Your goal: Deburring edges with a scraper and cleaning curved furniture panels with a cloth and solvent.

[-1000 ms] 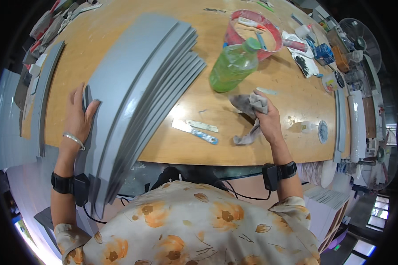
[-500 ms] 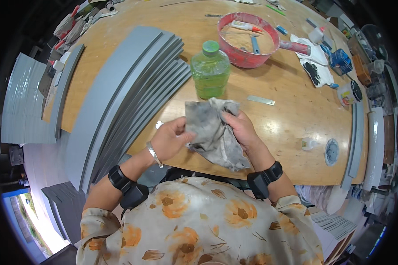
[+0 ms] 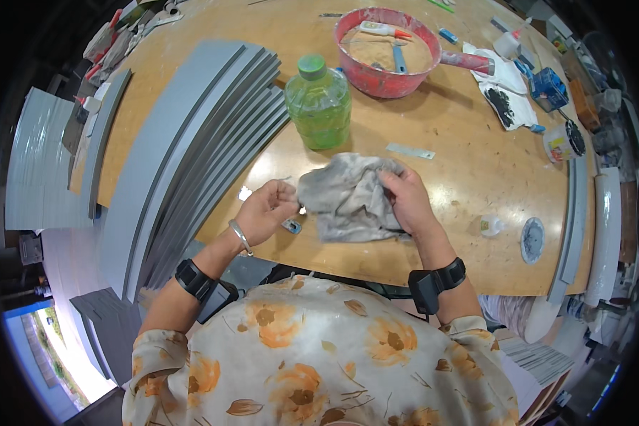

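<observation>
A grey, stained cloth rag (image 3: pixel 351 202) hangs crumpled over the table near its front edge. My right hand (image 3: pixel 410 202) grips its upper right part, thumb on top. At the cloth's left edge my left hand (image 3: pixel 265 213) is closed in a pinch, its fingertips meeting the fabric. Just beyond the rag stands a bottle of green liquid (image 3: pixel 318 106) with a green cap. A small blue-and-white object (image 3: pixel 291 226) lies on the table beside my left hand; its kind is not plain.
Long grey boards (image 3: pixel 184 149) are stacked at left. Farther back, a red pan (image 3: pixel 390 84) of tan material holds a glue tube and a blue-handled tool. A flat metal strip (image 3: pixel 410 151), a small clear bottle (image 3: pixel 491 226) and a grey-smeared disc (image 3: pixel 532 241) lie at right.
The rag has been turned and spread wider, its lower corner drawn up. My right hand has shifted slightly right, my left slightly left. The bottle and pan appear farther left in view.
</observation>
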Available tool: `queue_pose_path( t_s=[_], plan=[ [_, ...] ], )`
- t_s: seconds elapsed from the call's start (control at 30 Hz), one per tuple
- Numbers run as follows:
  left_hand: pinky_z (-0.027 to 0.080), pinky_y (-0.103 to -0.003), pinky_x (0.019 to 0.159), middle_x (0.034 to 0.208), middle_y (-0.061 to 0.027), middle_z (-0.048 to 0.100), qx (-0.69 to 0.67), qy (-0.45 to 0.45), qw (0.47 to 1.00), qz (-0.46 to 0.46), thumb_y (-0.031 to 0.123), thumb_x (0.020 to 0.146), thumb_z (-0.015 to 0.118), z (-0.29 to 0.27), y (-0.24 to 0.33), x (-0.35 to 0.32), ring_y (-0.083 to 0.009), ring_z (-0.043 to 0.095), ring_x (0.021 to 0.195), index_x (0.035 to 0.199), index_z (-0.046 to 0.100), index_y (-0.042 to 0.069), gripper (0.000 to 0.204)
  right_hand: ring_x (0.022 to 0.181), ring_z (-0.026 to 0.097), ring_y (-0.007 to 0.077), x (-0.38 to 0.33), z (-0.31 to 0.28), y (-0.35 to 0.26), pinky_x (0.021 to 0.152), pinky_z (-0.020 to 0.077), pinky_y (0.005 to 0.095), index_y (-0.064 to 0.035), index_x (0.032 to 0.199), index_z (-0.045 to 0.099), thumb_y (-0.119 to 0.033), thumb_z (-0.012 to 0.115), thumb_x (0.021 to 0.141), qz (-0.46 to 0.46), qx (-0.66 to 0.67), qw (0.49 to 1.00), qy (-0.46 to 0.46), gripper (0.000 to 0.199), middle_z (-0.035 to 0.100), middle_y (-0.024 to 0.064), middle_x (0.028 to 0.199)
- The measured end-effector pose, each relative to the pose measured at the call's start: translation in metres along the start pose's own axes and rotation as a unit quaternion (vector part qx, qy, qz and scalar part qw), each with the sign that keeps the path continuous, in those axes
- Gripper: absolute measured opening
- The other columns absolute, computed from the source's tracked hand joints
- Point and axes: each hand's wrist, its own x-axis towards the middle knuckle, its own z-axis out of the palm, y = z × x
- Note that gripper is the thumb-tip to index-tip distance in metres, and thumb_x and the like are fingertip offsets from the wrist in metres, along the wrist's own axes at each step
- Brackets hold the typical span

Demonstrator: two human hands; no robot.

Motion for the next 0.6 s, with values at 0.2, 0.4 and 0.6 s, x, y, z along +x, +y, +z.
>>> queue_pose_path(
  t_s=[0.2,0.4,0.6],
  plan=[
    [0.036,-0.034,0.097,0.126,-0.0163,0.043,0.059,-0.013,0.989,0.132,0.037,0.072,0.073,0.014,0.009,0.004,-0.0211,0.045,0.114,0.137,0.022,0.000,0.091,0.086,0.056,0.0107,-0.010,0.048,0.012,0.081,0.0454,0.0250,-0.0004,0.111,0.053,-0.012,0.050,0.090,0.040,0.053,0.995,-0.069,0.024,0.059,0.0033,0.098],
    [0.041,-0.020,0.063,0.073,0.0054,0.056,-0.113,0.063,0.985,0.117,0.027,0.089,0.056,0.000,0.001,-0.006,-0.0037,0.047,0.069,0.091,0.062,0.002,0.025,0.089,0.053,0.0093,-0.012,0.071,0.003,0.082,0.0440,0.0247,-0.0009,0.113,0.054,-0.014,0.056,0.088,0.002,-0.146,0.979,-0.139,0.029,0.059,0.0023,0.101],
    [0.042,-0.021,0.063,0.077,0.0031,0.057,-0.254,0.100,0.959,0.073,0.030,0.090,0.054,-0.018,0.024,-0.037,-0.0040,0.050,0.069,0.094,0.061,0.003,0.028,0.086,0.055,0.0078,-0.015,0.069,-0.015,0.078,0.0457,0.0240,0.0018,0.112,0.055,-0.015,0.058,0.086,0.095,-0.219,0.963,-0.127,0.031,0.060,0.0031,0.100]
  ],
)
